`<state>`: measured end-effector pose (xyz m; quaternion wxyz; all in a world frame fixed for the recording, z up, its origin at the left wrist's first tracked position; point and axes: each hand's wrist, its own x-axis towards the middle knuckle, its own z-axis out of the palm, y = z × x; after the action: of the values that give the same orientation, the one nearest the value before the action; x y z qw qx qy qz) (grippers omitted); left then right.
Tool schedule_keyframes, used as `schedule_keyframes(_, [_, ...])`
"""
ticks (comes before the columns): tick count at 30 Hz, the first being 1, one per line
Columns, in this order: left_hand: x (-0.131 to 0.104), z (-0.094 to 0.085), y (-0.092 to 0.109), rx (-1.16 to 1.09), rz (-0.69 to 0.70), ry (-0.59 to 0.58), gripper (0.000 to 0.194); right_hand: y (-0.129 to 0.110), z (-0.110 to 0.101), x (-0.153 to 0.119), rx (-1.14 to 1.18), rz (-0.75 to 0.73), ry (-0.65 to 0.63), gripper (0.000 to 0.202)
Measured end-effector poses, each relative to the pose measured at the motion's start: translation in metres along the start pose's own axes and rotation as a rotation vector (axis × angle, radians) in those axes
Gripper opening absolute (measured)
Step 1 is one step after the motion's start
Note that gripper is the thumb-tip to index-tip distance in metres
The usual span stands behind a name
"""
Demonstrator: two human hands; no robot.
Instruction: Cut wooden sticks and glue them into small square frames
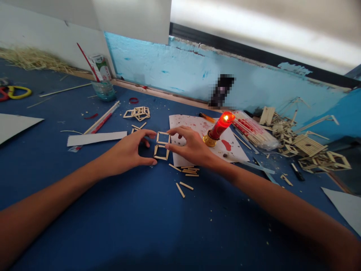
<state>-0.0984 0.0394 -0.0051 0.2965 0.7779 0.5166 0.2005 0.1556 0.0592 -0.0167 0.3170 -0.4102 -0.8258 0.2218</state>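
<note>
A small frame of thin wooden sticks point(163, 142), made of two joined squares, lies on the blue table between my hands. My left hand point(128, 152) is just left of it, thumb and fingers spread apart with a gap to the sticks. On the other side, my right hand point(191, 146) has its thumb and forefinger on the frame's right edge, holding it. Short cut sticks point(189, 171) lie loose below my right hand. Behind my left hand sit more joined stick squares point(138, 113).
A lit red candle point(222, 126) leans in a gold holder on wax-spotted white paper point(183, 122), close behind my right hand. Rightward are bagged sticks point(255, 130) and a stick model point(307, 145). A glass cup point(103, 90), paper strip point(97, 139) and scissors point(19, 92) lie leftward.
</note>
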Motion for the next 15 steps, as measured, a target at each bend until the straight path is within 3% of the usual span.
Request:
schedule_keyframes(3, [0.0,0.0,-0.002,-0.024,0.004,-0.001,0.097,-0.011,0.002,-0.008,-0.029,0.0,-0.034,0.031])
schedule_keyframes(10, [0.0,0.001,-0.003,-0.023,0.034,-0.012,0.1,-0.011,0.006,-0.018,-0.09,-0.002,-0.086,0.034])
schedule_keyframes(15, [-0.002,0.0,-0.006,-0.007,0.053,-0.016,0.098,-0.009,0.003,-0.016,-0.086,-0.042,-0.093,0.054])
